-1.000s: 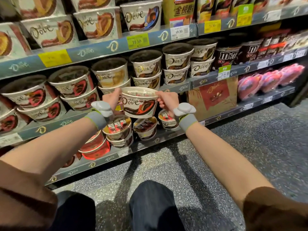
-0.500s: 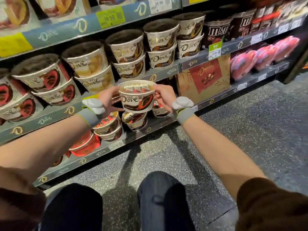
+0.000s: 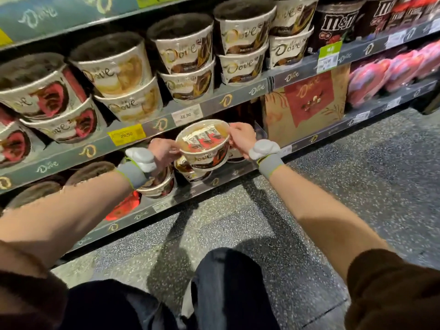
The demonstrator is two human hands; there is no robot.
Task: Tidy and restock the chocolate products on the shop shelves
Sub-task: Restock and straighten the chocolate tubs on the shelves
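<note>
here both hands, left and right, clamp curled fingers on opposite sides of the rim of the tub, held upright, lid up, directly over the tubs stacked on the bottom shelf.

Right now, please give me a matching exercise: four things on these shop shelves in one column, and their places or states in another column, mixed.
Things:
1. Dove tub with clear lid
2. M&M's tub
3. pink heart-shaped packs
4. yellow price tag

Places or states:
A. on a shelf edge, left of the hands
B. held between both hands
C. far right, low shelf
D. upper right, beside Dove tubs

Pairs: 1-B, 2-D, 3-C, 4-A
</note>
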